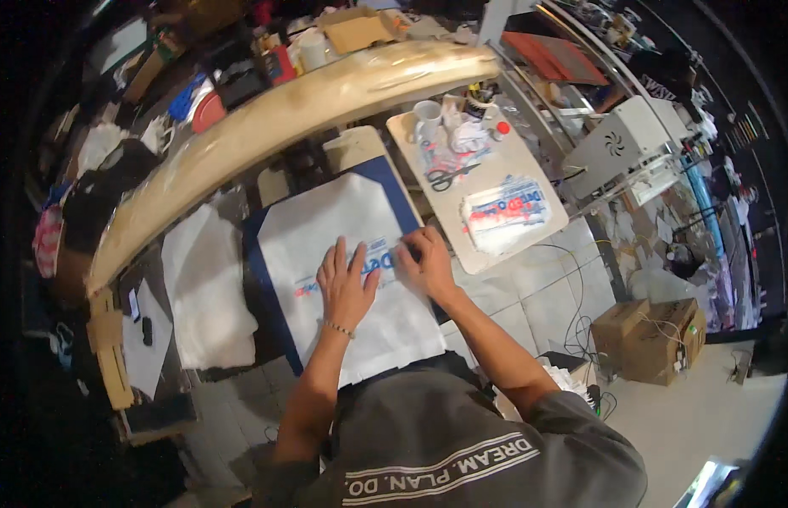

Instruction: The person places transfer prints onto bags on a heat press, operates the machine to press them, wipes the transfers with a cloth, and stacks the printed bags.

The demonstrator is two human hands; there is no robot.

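Note:
A white sheet (pixel 326 212), apparently fabric, lies flat on a dark blue board (pixel 260 275) in front of me. Blue and red print marks its middle. My left hand (pixel 347 279) rests palm down on the sheet, fingers spread, partly covering the print. Just to its right, my right hand (pixel 424 261) is at the sheet's right side with its fingers bent and pressed together. Whatever sits between those fingertips, if anything, is hidden.
To the right, a cream board (pixel 489 179) bears scissors (pixel 449 176), a white mug (pixel 427 118) and printed white pieces (pixel 506 216). White sheets (pixel 208 288) lie at left. A long pale beam (pixel 326 93) crosses behind. Cardboard boxes (pixel 661 339) and cables occupy the right floor.

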